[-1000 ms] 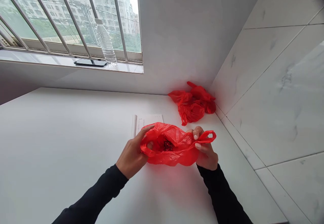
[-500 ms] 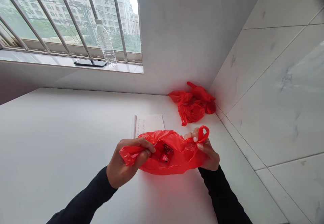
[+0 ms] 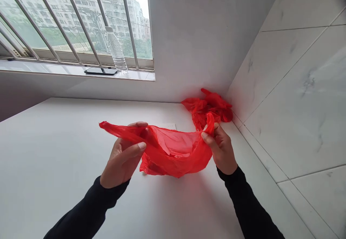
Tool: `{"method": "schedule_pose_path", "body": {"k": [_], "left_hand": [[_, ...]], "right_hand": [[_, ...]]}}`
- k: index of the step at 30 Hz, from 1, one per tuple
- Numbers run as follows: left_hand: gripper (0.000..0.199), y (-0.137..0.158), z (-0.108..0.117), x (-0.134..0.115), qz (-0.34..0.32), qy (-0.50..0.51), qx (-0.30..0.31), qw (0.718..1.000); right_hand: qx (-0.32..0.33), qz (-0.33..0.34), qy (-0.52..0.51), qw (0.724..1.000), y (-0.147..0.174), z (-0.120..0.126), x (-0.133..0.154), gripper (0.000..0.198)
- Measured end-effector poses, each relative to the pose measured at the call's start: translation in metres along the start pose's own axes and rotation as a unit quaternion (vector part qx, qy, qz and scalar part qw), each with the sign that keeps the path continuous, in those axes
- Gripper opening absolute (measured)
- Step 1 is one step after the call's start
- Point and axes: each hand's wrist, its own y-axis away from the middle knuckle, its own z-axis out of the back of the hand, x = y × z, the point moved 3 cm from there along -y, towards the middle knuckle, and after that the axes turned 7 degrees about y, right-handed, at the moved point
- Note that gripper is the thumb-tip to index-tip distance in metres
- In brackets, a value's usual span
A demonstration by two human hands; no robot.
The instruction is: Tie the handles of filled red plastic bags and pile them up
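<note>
A thin red plastic bag [image 3: 175, 163] hangs above the white table, stretched sideways between both hands with its mouth facing up and toward me. My left hand [image 3: 127, 152] has its thumb in front and its fingers behind the bag's left handle, whose tip sticks out past the hand. My right hand [image 3: 217, 141] pinches the right handle, which loops up above the thumb. Small things lie low inside the bag, mostly hidden by its front wall. Behind the bag, only the top edge of a white booklet [image 3: 171, 126] shows.
More crumpled red plastic bags [image 3: 211, 106] lie in the table's far right corner. A clear bottle [image 3: 116, 52] and a black phone [image 3: 100, 71] are on the sill of the barred window. A marbled tile wall [image 3: 297, 88] bounds the white table [image 3: 67, 152] on the right.
Both hands have risen and the bag with them, now pulled wider and covering most of the booklet. The left handle is stretched out, and the small red packets inside are less visible.
</note>
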Motion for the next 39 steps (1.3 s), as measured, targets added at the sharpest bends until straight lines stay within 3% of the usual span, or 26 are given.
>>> {"method": "schedule_pose_path", "body": {"k": [4, 7, 10, 14, 17, 21, 25, 29, 34, 39], "left_hand": [[0.019, -0.004, 0.008, 0.002, -0.056, -0.08, -0.016, 0.995], [0.033, -0.004, 0.014, 0.002, -0.127, -0.208, -0.061, 0.968], [0.042, -0.005, 0.019, 0.003, -0.133, -0.293, -0.084, 0.943], [0.037, -0.007, 0.023, 0.003, -0.167, -0.359, -0.129, 0.909], [0.038, -0.008, 0.016, 0.004, -0.165, -0.309, -0.098, 0.932], [0.04, -0.007, 0.0, 0.008, -0.061, -0.098, -0.012, 0.993], [0.034, -0.005, -0.005, 0.009, 0.039, 0.049, 0.043, 0.997], [0.026, -0.001, -0.007, 0.007, 0.1, 0.082, 0.064, 0.99], [0.037, 0.006, -0.012, 0.002, 0.142, 0.13, 0.091, 0.977], [0.033, 0.01, -0.019, -0.007, 0.105, 0.023, 0.086, 0.99]], "right_hand": [[0.0, 0.069, 0.15, 0.986, -0.026, -0.013, 0.043, 0.01], [-0.008, 0.089, 0.267, 0.959, -0.037, -0.019, 0.061, 0.009], [-0.011, 0.09, 0.269, 0.959, -0.036, -0.022, 0.068, 0.01], [0.011, 0.113, 0.247, 0.962, -0.027, -0.026, 0.074, 0.005], [0.008, 0.116, 0.27, 0.956, -0.022, -0.025, 0.08, 0.005], [0.028, 0.082, 0.271, 0.959, -0.022, -0.022, 0.087, 0.007], [0.107, 0.048, 0.265, 0.957, -0.019, -0.027, 0.086, 0.015], [0.165, 0.038, 0.264, 0.95, -0.013, -0.036, 0.079, 0.012], [0.201, 0.029, 0.255, 0.945, -0.009, -0.049, 0.074, 0.009], [0.165, 0.08, 0.272, 0.945, -0.008, -0.055, 0.077, 0.01]]}}
